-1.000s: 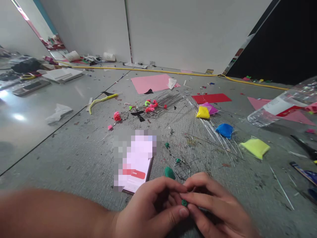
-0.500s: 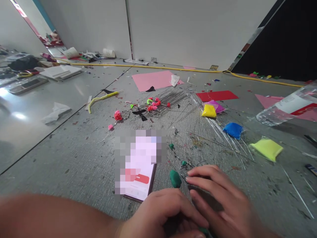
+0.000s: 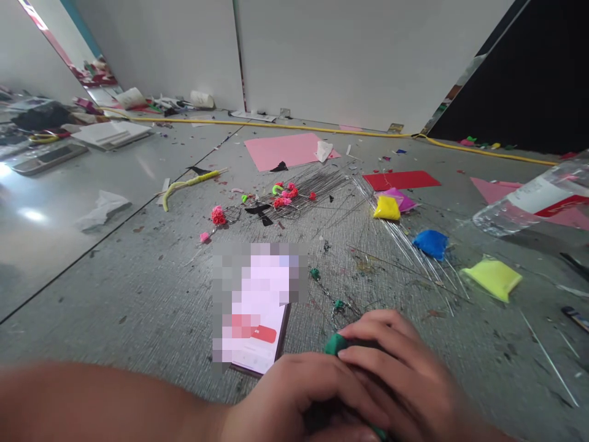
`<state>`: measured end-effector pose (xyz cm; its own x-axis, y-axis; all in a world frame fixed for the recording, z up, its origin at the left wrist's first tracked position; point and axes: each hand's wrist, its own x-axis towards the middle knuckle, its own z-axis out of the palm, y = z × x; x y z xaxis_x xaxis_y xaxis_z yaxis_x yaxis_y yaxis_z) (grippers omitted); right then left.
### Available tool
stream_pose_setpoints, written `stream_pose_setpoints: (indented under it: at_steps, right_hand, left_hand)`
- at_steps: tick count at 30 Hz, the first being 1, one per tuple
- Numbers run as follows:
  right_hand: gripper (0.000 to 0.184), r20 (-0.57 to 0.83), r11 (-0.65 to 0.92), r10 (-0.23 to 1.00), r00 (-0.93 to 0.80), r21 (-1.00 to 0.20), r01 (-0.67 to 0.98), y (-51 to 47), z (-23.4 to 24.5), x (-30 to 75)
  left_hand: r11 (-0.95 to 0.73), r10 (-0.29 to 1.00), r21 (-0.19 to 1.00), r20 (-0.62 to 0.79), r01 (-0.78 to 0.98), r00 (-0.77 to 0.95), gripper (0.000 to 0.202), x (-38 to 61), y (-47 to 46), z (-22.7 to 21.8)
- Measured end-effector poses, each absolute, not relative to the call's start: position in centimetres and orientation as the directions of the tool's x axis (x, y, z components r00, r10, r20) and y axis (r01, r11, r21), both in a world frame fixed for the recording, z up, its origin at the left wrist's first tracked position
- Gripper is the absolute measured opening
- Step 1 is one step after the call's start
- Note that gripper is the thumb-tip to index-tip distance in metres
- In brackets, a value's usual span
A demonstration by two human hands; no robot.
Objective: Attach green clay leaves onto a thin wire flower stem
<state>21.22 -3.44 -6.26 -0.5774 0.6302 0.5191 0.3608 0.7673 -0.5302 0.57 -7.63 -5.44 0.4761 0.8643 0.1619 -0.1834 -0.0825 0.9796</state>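
My left hand [image 3: 304,396] and my right hand [image 3: 400,374] meet at the bottom of the head view, fingers curled together. A lump of green clay [image 3: 335,344] shows between them, with my right fingers closing over it. Just beyond lies a thin wire [image 3: 329,294] carrying small green clay beads. A phone [image 3: 257,319] with a lit screen lies on the grey floor to the left of my hands. What my left fingers pinch is hidden.
Bags of clay lie to the right: yellow [image 3: 386,209], blue [image 3: 431,243], lime [image 3: 492,277]. A bundle of straight wires [image 3: 317,181], pink clay flowers [image 3: 285,195], pink paper [image 3: 288,150], red paper [image 3: 399,180] and a plastic bag [image 3: 538,199] lie farther off. A yellow cord [image 3: 322,130] runs along the wall.
My right hand moved from the wire onto the green clay lump and covers most of it. My left hand dropped lower; the small green bead it pinched is out of sight.
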Motion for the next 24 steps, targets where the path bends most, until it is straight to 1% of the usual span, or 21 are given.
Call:
stream_pose_setpoints:
  at_steps: [2,3,6,7,9,12,16,20,24]
  right_hand:
    - [0.023,0.509,0.726,0.673,-0.536,-0.594,0.348,-3.38,-6.08,21.0]
    - [0.025,0.505,0.713,0.687,-0.523,-0.609,0.348,-3.36,-6.06,20.91]
    - [0.037,0.525,0.719,0.684,-0.507,-0.605,0.343,-3.37,-6.24,20.87]
    - [0.038,0.531,0.726,0.675,-0.512,-0.6,0.335,-3.38,-6.35,20.94]
    - [0.035,0.533,0.732,0.664,-0.525,-0.607,0.31,-3.44,-6.54,21.11]
    - [0.031,0.505,0.716,0.659,-0.558,-0.649,0.258,-3.55,-6.56,21.25]
    - [0.032,0.495,0.709,0.634,-0.595,-0.68,0.189,-3.62,-6.2,21.15]
    - [0.02,0.419,0.66,0.664,-0.619,-0.717,0.223,-3.71,-5.82,21.15]
    - [0.023,0.364,0.629,0.665,-0.653,-0.743,0.226,-4.08,-5.8,21.19]
  left_hand:
    - [-0.023,0.87,0.983,0.11,-0.184,0.48,0.012,0.52,-7.75,-5.54]
    - [0.007,0.871,0.983,0.084,-0.185,0.484,0.015,0.51,-7.83,-5.62]
    - [0.045,0.871,0.986,0.041,-0.163,0.49,0.025,0.46,-8.03,-5.88]
    - [0.029,0.874,0.988,0.048,-0.152,0.483,0.025,0.43,-8.06,-5.93]
    - [-0.026,0.881,0.991,0.084,-0.128,0.466,0.022,0.37,-8.05,-5.94]
    - [-0.074,0.875,0.988,0.13,-0.136,0.467,0.018,0.26,-7.93,-5.8]
    - [-0.071,0.857,0.98,0.156,-0.188,0.491,0.017,0.14,-7.82,-5.62]
    - [-0.06,0.866,0.983,0.137,-0.172,0.481,0.019,0.12,-7.85,-5.66]
    - [-0.036,0.862,0.983,0.122,-0.181,0.493,0.021,-0.03,-7.88,-5.69]
